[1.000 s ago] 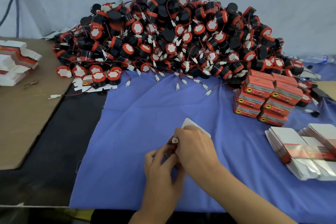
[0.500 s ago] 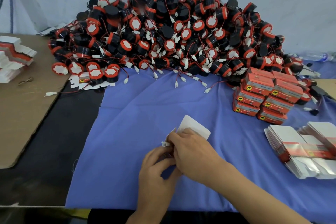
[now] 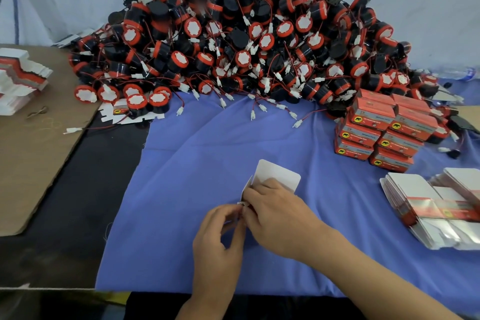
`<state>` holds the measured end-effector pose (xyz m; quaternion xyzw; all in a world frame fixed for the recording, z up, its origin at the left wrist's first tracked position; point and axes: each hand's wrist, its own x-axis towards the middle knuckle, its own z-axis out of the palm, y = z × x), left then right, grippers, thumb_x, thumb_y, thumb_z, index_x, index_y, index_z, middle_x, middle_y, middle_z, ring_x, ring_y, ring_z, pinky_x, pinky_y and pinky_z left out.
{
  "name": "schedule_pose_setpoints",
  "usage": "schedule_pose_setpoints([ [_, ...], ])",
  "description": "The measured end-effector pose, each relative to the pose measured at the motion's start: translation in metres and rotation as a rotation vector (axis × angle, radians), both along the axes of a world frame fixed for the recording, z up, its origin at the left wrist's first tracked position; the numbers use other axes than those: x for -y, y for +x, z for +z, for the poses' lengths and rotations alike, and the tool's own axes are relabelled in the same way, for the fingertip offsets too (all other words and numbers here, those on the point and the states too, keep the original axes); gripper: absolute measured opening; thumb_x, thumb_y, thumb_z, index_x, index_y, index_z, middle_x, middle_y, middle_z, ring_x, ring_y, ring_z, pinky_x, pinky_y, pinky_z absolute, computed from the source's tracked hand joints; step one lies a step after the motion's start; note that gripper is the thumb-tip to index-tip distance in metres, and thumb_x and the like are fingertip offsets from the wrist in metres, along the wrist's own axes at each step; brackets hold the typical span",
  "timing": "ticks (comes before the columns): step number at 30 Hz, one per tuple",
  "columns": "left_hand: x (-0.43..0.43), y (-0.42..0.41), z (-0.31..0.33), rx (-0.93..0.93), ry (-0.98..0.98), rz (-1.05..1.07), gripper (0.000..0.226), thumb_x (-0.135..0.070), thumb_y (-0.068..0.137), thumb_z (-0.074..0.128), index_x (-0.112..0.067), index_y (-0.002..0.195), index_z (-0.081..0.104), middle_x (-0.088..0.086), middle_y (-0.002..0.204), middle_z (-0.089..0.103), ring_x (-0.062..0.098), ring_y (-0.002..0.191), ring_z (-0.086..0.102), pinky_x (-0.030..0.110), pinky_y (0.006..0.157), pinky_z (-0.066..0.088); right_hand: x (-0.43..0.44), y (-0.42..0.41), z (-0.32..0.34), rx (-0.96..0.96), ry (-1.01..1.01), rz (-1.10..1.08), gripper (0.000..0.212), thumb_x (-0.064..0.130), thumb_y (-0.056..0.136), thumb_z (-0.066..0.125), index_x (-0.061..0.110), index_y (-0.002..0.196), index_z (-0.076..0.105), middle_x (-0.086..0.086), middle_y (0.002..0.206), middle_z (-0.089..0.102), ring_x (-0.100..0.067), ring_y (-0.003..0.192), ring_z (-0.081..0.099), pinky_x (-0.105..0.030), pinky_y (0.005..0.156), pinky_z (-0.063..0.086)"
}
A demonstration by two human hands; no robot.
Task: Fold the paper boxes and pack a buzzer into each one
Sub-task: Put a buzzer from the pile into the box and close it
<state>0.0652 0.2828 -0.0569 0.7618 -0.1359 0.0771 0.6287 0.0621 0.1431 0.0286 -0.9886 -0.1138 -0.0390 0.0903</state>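
Note:
A big heap of black-and-red buzzers [image 3: 241, 44] with red wires and white plugs fills the back of the table. On the blue cloth [image 3: 197, 163] in front, my right hand [image 3: 275, 213] covers and grips a paper box [image 3: 278, 175] whose white lid flap stands open behind my fingers. My left hand [image 3: 220, 236] pinches a small white plug [image 3: 241, 202] at the box's left opening. The buzzer inside is hidden by my hands.
Packed red boxes [image 3: 384, 127] are stacked at the right. Flat unfolded box blanks [image 3: 426, 208] lie at the right edge; another pile [image 3: 18, 75] sits on brown cardboard [image 3: 31, 153] at the left. One flat blank [image 3: 122, 114] lies under buzzers at the heap's left.
The white lid flap shows more from behind my right hand. My left hand's fingers have drawn in around the white plug at the box opening.

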Motion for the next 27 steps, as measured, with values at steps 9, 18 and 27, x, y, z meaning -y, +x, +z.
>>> schedule_pose_setpoints([
  [9, 0.008, -0.002, 0.009, -0.193, 0.025, -0.094, 0.054, -0.043, 0.068, 0.087, -0.052, 0.107, 0.051, -0.023, 0.115, 0.064, 0.001, 0.107, 0.062, 0.017, 0.081, 0.051, 0.004, 0.001, -0.002, 0.015, 0.277, -0.151, 0.011, 0.019, 0.098, 0.058, 0.013, 0.092, 0.066, 0.002, 0.095, 0.056, -0.014, 0.092, 0.050, -0.027, 0.084, 0.043],
  [18, 0.023, 0.012, 0.013, -0.315, 0.061, 0.021, 0.033, -0.044, 0.086, 0.078, -0.039, 0.103, 0.050, -0.016, 0.099, 0.065, -0.001, 0.085, 0.064, 0.014, 0.066, 0.047, 0.018, -0.013, -0.005, 0.109, 0.492, -0.433, 0.012, 0.019, 0.099, 0.061, 0.026, 0.095, 0.053, 0.007, 0.081, 0.068, -0.019, 0.075, 0.065, -0.041, 0.066, 0.053],
  [27, 0.022, 0.012, 0.012, -0.339, 0.052, -0.037, 0.027, -0.041, 0.086, 0.078, -0.032, 0.104, 0.060, -0.011, 0.100, 0.069, 0.004, 0.086, 0.066, 0.027, 0.075, 0.054, 0.008, -0.015, -0.005, 0.091, 0.201, -0.361, 0.038, 0.013, 0.085, 0.057, 0.037, 0.082, 0.027, 0.017, 0.073, 0.043, -0.013, 0.055, 0.047, -0.028, 0.045, 0.028],
])
